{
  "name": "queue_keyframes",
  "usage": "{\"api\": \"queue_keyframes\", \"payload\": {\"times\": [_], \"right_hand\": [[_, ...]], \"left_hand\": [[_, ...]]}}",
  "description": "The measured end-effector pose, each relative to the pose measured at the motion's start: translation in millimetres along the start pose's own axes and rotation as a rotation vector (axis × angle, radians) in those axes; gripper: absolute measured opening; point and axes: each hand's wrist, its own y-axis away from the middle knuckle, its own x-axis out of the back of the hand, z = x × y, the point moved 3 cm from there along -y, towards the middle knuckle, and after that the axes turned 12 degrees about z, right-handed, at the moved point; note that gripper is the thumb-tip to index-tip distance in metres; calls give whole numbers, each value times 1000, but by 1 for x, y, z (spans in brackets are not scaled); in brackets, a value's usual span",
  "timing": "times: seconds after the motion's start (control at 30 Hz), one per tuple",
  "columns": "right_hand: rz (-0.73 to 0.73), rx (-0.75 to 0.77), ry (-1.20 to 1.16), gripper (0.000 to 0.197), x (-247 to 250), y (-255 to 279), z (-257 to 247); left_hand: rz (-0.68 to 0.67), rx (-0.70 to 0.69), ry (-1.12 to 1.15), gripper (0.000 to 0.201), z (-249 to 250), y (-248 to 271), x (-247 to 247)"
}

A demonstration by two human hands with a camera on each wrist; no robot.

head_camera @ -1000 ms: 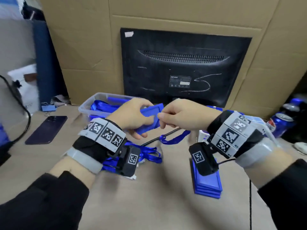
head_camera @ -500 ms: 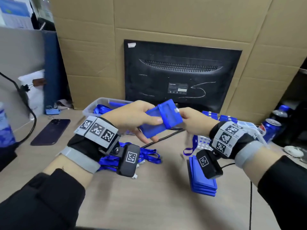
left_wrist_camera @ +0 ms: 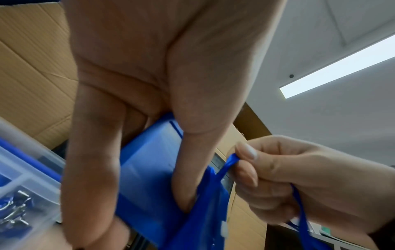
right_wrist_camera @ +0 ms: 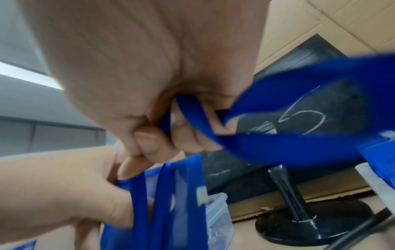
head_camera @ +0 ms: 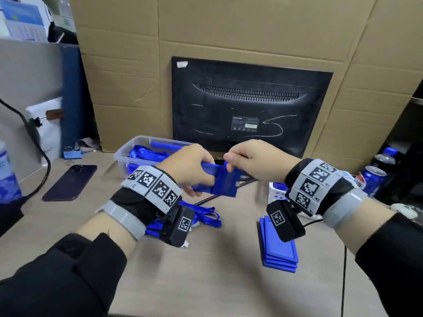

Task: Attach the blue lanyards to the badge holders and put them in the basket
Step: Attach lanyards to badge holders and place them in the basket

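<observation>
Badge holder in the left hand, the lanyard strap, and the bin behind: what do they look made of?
Badge holder: looks like blue translucent plastic, smooth; light shows through it in the left wrist view.
Lanyard strap: likely flat woven fabric; it bends limply where the right hand pinches it.
Bin: clear, slightly frosted plastic; its contents show through the wall.
</observation>
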Motion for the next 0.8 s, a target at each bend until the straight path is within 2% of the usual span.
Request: {"api": "queue_keyframes", "payload": {"times": [0.1,0.23,0.37,0.43,0.5,0.53,0.63,0.7,0.8], "right_hand": [[60,-41,-35,38,1,-1,11],[70,-108,-173,46,-7,5,26],[19,-220,-405,43,-13,15,33],[12,-256,-429,38,-12,20,34],[-18,-254,-438,53,-15,22,35],[-51,-254,-463,54,-17,23,35],[-161,-219,-445,36,-22,25,32],[-147,-188,-343,34,-19,23,31],[-37,-115,-217,30,-8,17,27]], "left_hand": [[-126,-53,-11,7,8,5,1],[-196,-118,93,2,18,9,1],[-236,-112,229,3,24,11,-1],[-208,-97,304,11,26,10,-1],[-136,-60,388,20,25,7,0],[-80,-24,428,23,24,5,1],[143,119,512,20,13,-5,3],[252,169,473,14,4,-11,5],[215,195,306,14,-5,-14,1]]}}
